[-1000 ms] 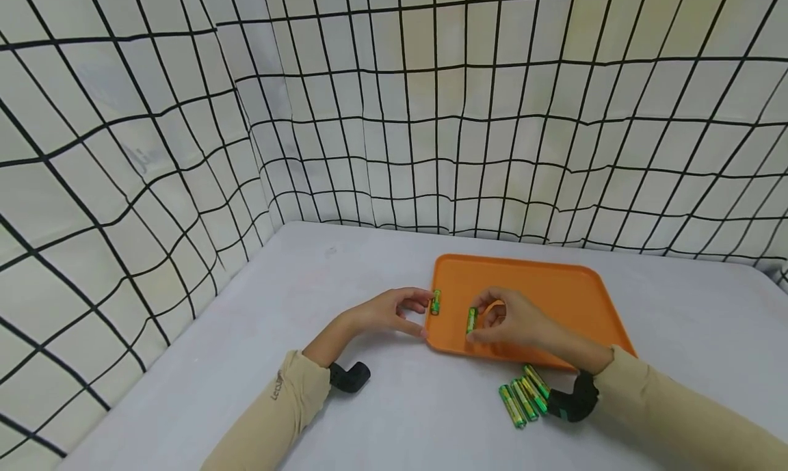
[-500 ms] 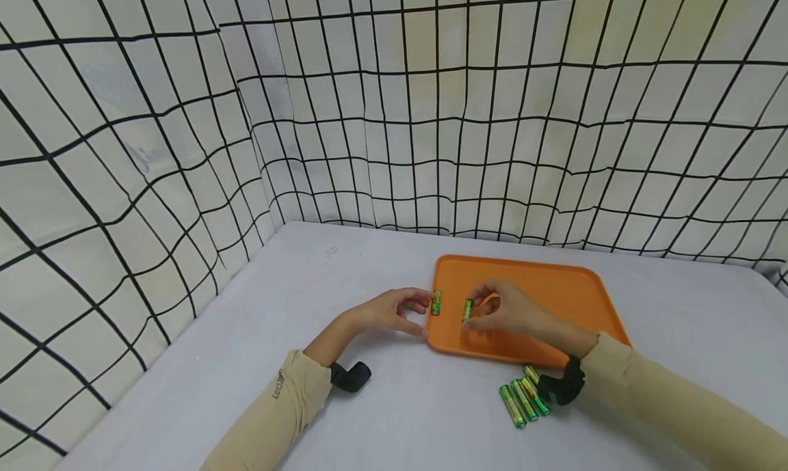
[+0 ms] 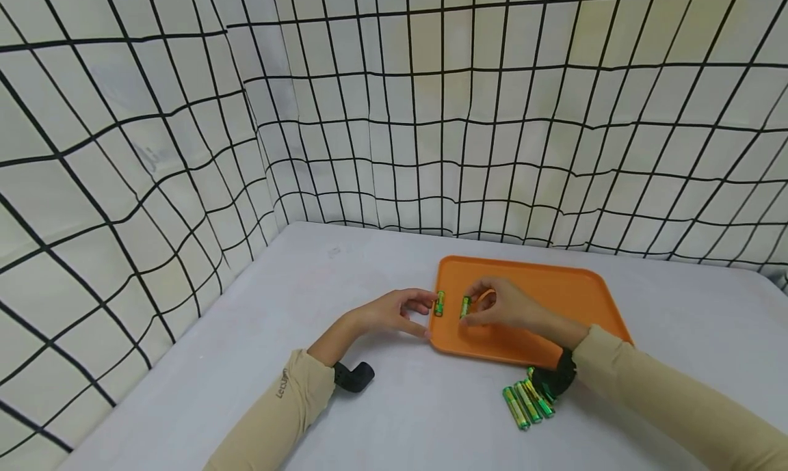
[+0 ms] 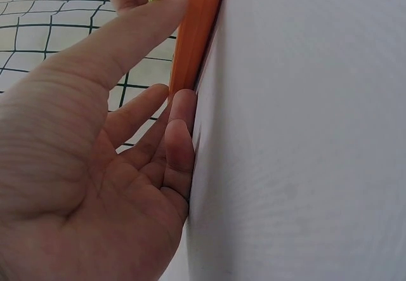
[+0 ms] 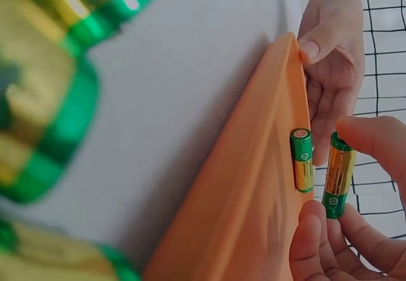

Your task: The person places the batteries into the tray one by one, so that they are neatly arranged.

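In the head view, your right grip (image 3: 501, 305) pinches one battery (image 3: 465, 307) over the orange tray (image 3: 554, 286), beside a second battery (image 3: 439, 303) at its left side; spare batteries (image 3: 516, 408) lie on the surface (image 3: 400, 409), probably for reach. At the left wrist, your left grip (image 4: 95, 163), loosely spread, meets the tray's edge, perhaps steadying it. At the right wrist, you hold one battery by its ends, likely leaving its sides free.

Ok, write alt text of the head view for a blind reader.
A right hand pinches a green-and-gold cylindrical battery over a rectangular orange tray, where a second such battery lies near the left edge. The left hand is at that edge; more batteries lie on the white table, with black netting behind.
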The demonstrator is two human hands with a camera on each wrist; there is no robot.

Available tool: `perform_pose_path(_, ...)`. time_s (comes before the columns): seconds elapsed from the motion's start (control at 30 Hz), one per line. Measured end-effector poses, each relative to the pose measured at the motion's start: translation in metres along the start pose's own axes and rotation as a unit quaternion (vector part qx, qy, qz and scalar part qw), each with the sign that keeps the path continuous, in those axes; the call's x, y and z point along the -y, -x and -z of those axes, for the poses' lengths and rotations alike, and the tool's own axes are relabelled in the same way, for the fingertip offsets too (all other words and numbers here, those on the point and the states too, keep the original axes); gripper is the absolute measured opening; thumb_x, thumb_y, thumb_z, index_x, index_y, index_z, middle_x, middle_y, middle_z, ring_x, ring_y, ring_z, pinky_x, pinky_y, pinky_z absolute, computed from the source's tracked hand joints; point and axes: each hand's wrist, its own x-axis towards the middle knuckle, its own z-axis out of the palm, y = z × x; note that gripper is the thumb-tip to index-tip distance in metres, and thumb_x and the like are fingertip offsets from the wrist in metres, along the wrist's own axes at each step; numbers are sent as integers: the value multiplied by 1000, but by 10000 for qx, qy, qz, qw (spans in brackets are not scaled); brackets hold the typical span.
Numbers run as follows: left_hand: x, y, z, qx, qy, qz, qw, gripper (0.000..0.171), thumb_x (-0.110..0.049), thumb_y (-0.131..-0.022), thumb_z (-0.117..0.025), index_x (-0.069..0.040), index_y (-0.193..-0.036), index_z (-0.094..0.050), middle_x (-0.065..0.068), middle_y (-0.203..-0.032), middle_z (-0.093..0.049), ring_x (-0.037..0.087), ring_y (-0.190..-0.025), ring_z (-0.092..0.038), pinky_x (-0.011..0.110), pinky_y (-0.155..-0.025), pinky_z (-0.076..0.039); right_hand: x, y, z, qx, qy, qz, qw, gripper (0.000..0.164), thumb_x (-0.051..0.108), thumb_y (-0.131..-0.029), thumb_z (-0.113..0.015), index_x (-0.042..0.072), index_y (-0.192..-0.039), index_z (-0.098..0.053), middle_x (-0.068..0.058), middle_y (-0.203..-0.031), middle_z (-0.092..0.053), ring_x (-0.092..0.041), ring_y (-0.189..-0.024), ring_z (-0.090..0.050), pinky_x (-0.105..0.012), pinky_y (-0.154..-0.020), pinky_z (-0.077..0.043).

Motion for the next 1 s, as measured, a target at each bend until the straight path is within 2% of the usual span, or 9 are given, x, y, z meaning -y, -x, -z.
perform_pose_path(0.6,-3,0,-1,-1,-66,-22,10000,67,-17,-84,-78,-10,-143,-47,3,-134,-56,15,-117,-52,26,-90,-41,3,-16,-5,161,-65,-64,9998,49,12,-77,-83,-8,-114,-57,-14,-101,-59,-18,-82,-62,-26,-72,-51)
perform_pose_path(1.0,0,-1,-1,20,-113,-55,9999,67,-17,-84,-78,-10,-143,-48,3,-133,-56,15,-117,-53,26,-89,-42,5,-25,-5,232,-76,-364,9990,53,12,-78,-82,-8,-120,-56,-16,-108,-61,-16,-87,-63,-28,-78,-52)
